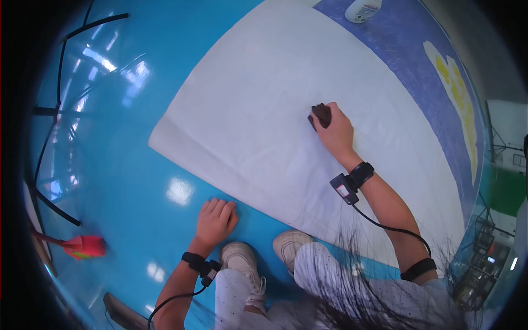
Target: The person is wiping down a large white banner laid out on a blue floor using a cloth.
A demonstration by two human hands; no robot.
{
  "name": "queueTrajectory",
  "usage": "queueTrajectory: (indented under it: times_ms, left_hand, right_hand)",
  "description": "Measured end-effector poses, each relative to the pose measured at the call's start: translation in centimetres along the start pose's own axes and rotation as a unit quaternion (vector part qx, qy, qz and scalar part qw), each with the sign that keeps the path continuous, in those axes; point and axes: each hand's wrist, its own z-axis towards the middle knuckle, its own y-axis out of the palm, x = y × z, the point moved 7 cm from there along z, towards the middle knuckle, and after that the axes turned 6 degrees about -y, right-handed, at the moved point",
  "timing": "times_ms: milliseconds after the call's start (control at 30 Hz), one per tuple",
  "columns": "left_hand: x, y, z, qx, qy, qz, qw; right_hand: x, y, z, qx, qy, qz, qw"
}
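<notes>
My right hand [338, 131] grips a dark brown, crumpled wad [321, 115], perhaps a cloth or sponge, and rests it on the middle of a large white sheet [255, 103]. The sheet lies over a glossy blue floor [136, 165] and shows faint creases. My left hand [215, 220] is curled with its fingers together, over the blue floor just off the sheet's near edge. No object is visible in it; the palm side is hidden.
A white bottle [363, 10] bearing writing lies on a purple-blue panel [383, 41] with a yellow-and-white patch [456, 95]. A red brush-like tool [84, 246] sits at the left, near black strips [57, 210]. My shoes [239, 260] are by the sheet's near edge; cables run along both forearms.
</notes>
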Motion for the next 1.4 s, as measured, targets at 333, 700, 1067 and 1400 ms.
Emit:
queueTrajectory:
  times_ms: [333,700,1067,1400]
  left_hand:
    - [0.6,0.5,0.2,-0.006,0.004,-0.004,1.000]
    - [0.2,1.0,-0.5,-0.044,0.020,0.018,0.999]
    - [0.8,0.6,-0.1,-0.017,0.023,0.018,0.999]
    - [0.6,0.7,-0.5,-0.005,0.008,0.024,1.000]
  right_hand:
    - [32.4,-21.0,-15.3,0.144,0.378,-0.273,0.873]
    - [34.8,-16.8,-1.0,0.099,0.350,-0.227,0.904]
    - [8.6,-4.3,4.8,0.070,0.101,-0.139,0.983]
    - [6.2,-5.1,-0.9,0.039,0.048,-0.030,0.998]
